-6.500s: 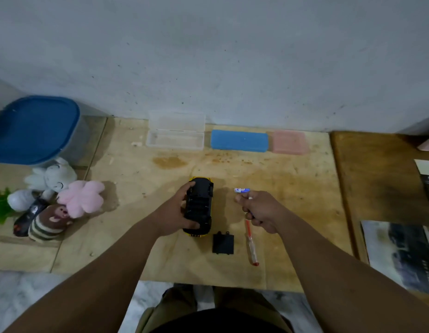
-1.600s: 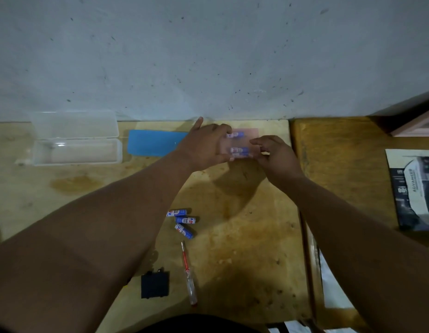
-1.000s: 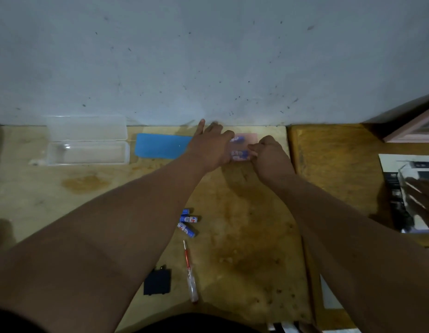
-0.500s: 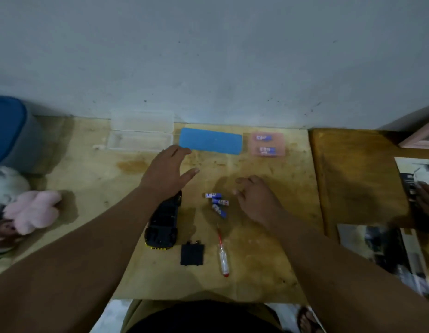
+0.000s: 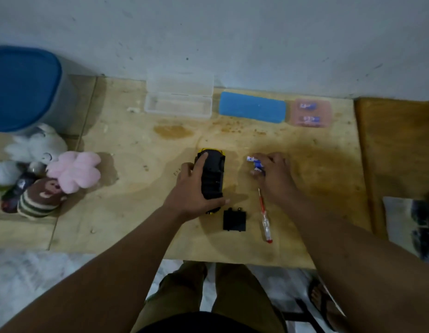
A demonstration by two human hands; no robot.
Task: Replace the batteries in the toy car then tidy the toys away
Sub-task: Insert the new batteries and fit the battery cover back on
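The yellow toy car [image 5: 213, 179] lies upside down mid-table, its black underside up. My left hand [image 5: 192, 191] is wrapped around its left side and rear. Just right of it, my right hand [image 5: 273, 176] rests on the table, fingers closed over blue-and-white batteries [image 5: 255, 163] that poke out at the fingertips. The black battery cover [image 5: 234, 220] lies below the car. A red-tipped screwdriver [image 5: 265, 217] lies beside the cover, under my right wrist. A pink case [image 5: 310, 113] at the back right holds two more batteries.
A blue pad [image 5: 253, 109] and an open clear plastic box [image 5: 178, 102] sit along the wall. Plush toys [image 5: 40, 171] are piled at the left beside a blue-lidded bin [image 5: 23, 87]. Papers [image 5: 410, 227] lie at the right. The table's front edge is near my knees.
My hands came back from the pink case at the wall. The left hand took hold of the car; the right hand closed over the loose batteries beside it.
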